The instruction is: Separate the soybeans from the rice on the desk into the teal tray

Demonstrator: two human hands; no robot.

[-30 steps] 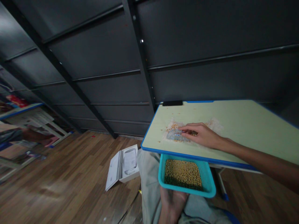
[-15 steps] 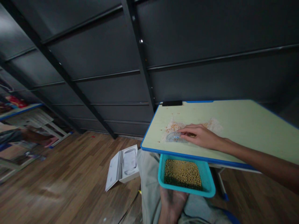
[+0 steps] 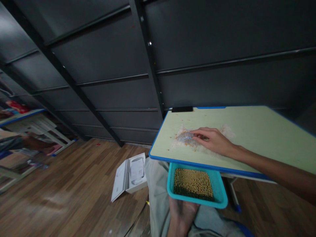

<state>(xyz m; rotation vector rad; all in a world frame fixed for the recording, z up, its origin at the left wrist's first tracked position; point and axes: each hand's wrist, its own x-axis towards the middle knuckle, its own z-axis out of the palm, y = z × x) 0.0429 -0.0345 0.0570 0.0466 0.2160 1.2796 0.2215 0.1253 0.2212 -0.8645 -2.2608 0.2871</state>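
Observation:
My right hand (image 3: 209, 138) is closed in a pinch on a clear, bluish protractor (image 3: 185, 137) at the left part of the pale green table (image 3: 259, 131). Orange-brown grains (image 3: 189, 145) and whitish powder (image 3: 229, 131) lie around and beneath the protractor. Below the table's front edge, a turquoise tray (image 3: 219, 192) holds many yellowish, soybean-like beans (image 3: 194, 181), with darker green ones along the near side. My left hand (image 3: 182, 210) supports this tray from underneath; its fingers are mostly hidden by the tray.
A black flat object (image 3: 182, 109) sits at the table's back left edge. On the wooden floor stands an opened white box (image 3: 135, 171), with a dark cable (image 3: 137, 219) near it. At far left another person's leg (image 3: 37, 143) shows beside a second table (image 3: 22, 117).
My right hand has drawn the protractor slightly away from me, toward the back of the table, through the grains. The tray and my left hand have stayed in place.

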